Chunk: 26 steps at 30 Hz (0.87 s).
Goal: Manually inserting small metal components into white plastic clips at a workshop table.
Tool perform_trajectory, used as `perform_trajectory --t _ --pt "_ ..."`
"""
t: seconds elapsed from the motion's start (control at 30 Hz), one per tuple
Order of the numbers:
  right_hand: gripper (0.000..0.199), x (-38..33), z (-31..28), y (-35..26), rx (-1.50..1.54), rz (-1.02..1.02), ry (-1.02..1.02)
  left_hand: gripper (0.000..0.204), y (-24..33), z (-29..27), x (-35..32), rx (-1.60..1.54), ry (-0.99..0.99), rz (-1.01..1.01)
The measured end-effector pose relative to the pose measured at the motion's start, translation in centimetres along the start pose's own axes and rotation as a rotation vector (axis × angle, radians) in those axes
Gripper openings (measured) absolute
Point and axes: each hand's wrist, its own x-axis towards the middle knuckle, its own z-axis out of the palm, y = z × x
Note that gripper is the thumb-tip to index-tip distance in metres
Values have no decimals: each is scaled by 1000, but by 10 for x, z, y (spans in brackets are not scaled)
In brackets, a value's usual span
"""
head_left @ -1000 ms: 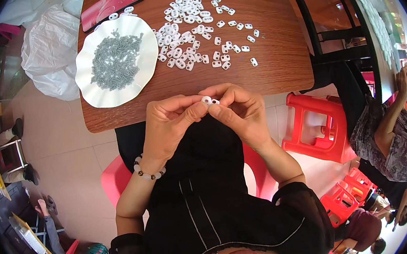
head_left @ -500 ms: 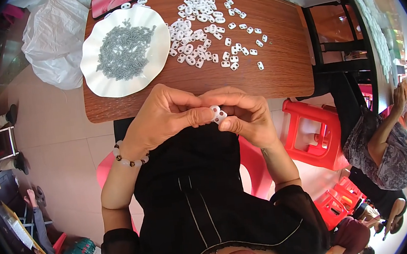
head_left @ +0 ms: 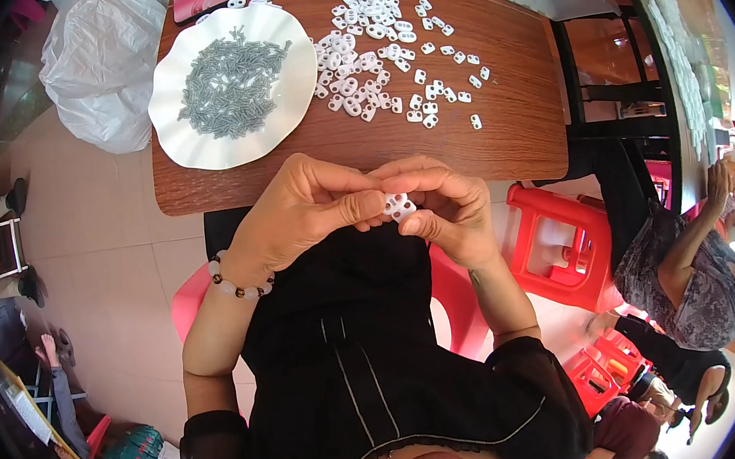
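Two hands meet over the lap, just short of the table's near edge; the small white plastic piece (head_left: pixel 398 206) sits between their fingertips, pinched by the left hand (head_left: pixel 299 209) from its left side and by the right hand (head_left: pixel 445 204) from its right and underside; both sets of fingers are closed on it, thumbs pressed in toward each other. Beyond the fingertips the wooden table (head_left: pixel 517 127) begins, its edge close above the knuckles; further out lie a scatter of loose white pieces (head_left: pixel 377 51) and a white plate of small grey springs (head_left: pixel 226 88). Below the hands is open room over the black clothing. Both wrists bend inward, forearms rising from the lower edge; a bead bracelet (head_left: pixel 235 282) circles the left wrist.
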Motion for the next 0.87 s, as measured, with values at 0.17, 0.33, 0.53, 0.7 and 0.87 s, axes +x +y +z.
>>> perform_trajectory --t 0.17,0.33,0.53,0.7,0.87 --pt "32 0 -3 2 -38 -6 -3 19 -1 -1 2 28 -7 27" --pt "36 1 -4 1 -226 -33 14 18 3 -1 2 88 -6 27" --pt "35 2 -6 1 -212 -32 15 20 5 0 4 54 -15 9" --pt "33 2 -6 3 -195 -31 25 19 2 1 3 43 7 8" --pt "32 3 -9 5 -214 -27 7 19 -3 -1 3 58 9 11"
